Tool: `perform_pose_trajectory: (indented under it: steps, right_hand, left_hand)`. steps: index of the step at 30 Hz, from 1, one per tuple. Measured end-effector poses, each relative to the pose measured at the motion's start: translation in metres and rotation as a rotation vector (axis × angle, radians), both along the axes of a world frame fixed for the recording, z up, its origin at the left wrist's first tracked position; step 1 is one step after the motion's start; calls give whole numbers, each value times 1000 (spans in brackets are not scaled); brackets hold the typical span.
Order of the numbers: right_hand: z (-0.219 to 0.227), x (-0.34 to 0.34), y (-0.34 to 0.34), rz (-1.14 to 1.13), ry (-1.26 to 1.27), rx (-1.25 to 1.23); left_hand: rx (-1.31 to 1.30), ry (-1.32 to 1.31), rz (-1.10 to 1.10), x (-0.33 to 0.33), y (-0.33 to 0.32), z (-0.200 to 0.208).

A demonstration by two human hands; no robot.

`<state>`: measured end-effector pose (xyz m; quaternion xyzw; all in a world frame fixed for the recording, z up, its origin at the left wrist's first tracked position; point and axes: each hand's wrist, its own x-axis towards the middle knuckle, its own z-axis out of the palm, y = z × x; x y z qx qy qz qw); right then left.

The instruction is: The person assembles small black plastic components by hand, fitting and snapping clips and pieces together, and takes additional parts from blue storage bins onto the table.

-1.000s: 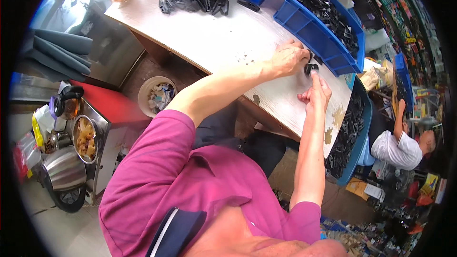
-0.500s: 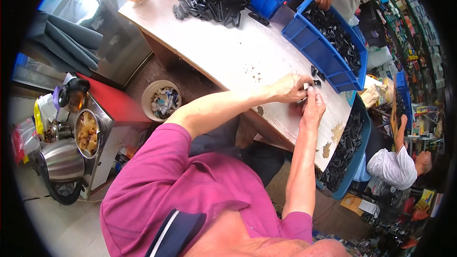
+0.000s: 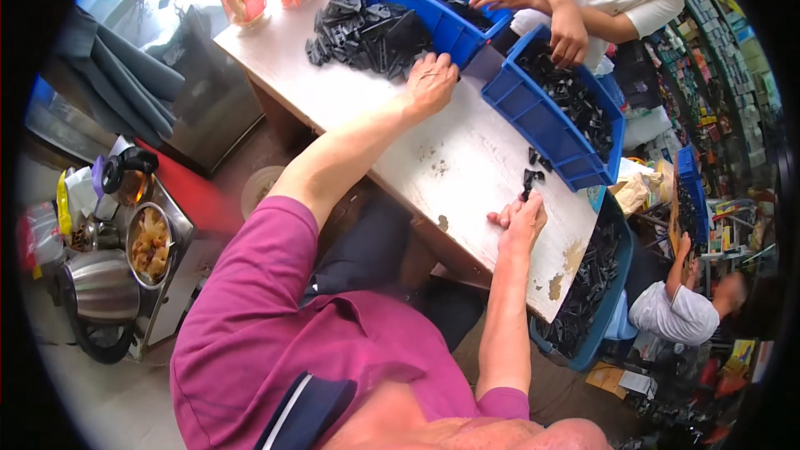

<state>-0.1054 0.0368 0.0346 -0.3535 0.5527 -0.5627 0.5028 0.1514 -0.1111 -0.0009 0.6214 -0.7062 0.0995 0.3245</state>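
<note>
My left hand (image 3: 433, 83) is at the right edge of a heap of black plastic parts (image 3: 367, 37), its fingers curled down over a black part. Most of that part is hidden under the hand; only a dark edge shows. Low over the table's right side, my right hand (image 3: 523, 221) pinches a small black plastic piece (image 3: 532, 181), which sticks up beyond the fingertips. A few more small black pieces (image 3: 540, 160) lie just past it, beside a blue bin.
Two blue bins (image 3: 550, 129) of black parts line the far side, with a co-worker's hands (image 3: 571, 37) over them. A teal tub (image 3: 593, 350) of black parts stands below the table's right end. Jars (image 3: 243, 0) stand at the far left; pots (image 3: 104, 283) sit on a side cabinet.
My left hand has left my right hand and moved far left to the heap. My right hand has drawn slightly nearer, holding the small black piece. The view has shifted a little.
</note>
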Motion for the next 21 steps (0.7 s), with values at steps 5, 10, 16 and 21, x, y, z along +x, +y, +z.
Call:
perform_pose_trajectory:
  steps: [5, 10, 16, 21]
  right_hand:
    - [-1, -2, 1, 2, 31, -19]
    - [1, 0, 1, 11, 50, -67]
    - [2, 1, 1, -26, 16, -41]
    - [0, -1, 1, -32, -4, -36]
  left_hand:
    - [51, 118, -84, -11, 13, 7]
    - [118, 199, -43, -8, 18, 8]
    - [265, 165, -69, -2, 20, 15]
    - [174, 150, -7, -6, 44, 12]
